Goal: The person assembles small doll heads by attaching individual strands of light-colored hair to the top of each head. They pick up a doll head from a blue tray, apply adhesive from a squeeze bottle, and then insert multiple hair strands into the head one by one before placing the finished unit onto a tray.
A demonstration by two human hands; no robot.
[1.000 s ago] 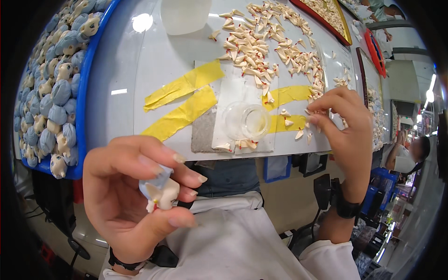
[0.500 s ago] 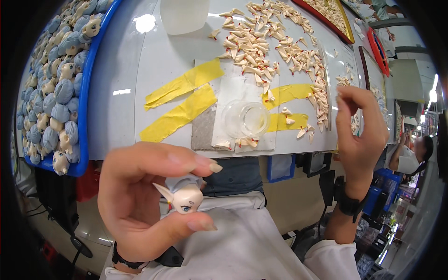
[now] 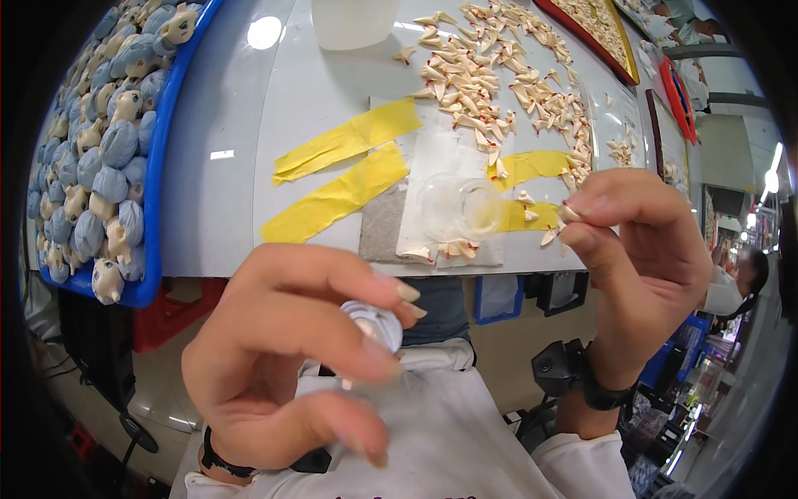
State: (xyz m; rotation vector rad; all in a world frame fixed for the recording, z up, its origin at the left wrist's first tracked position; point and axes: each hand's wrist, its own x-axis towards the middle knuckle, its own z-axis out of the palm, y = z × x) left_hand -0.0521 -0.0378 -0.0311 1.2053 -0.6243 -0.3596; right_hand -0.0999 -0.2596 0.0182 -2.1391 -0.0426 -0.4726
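Observation:
In front of my body, my left hand [image 3: 270, 349] grips a small figurine head [image 3: 384, 323] with pale blue hair. Its fingers cover much of the head, and the thumb stands away from it, blurred. At the right, my right hand [image 3: 644, 249] pinches a tiny cream ear piece [image 3: 568, 214] between thumb and index fingertips, above the table's near edge. Left of that pinch, a small clear jar [image 3: 478, 208] rests on a white sheet [image 3: 416, 220]. Cream ear pieces [image 3: 470, 87] with red ends lie scattered beyond the jar.
A blue tray [image 3: 154, 191] full of blue-haired heads occupies the left. Yellow tape strips [image 3: 337, 193] cross the white table [image 3: 216, 108]. A translucent container [image 3: 353, 21] stands at the far side, and a red-rimmed tray [image 3: 611, 62] of pieces is far right.
My right hand has moved down and left, now pinching an ear piece. My left hand has turned the head, hiding its face and ear, and the thumb has moved away from it.

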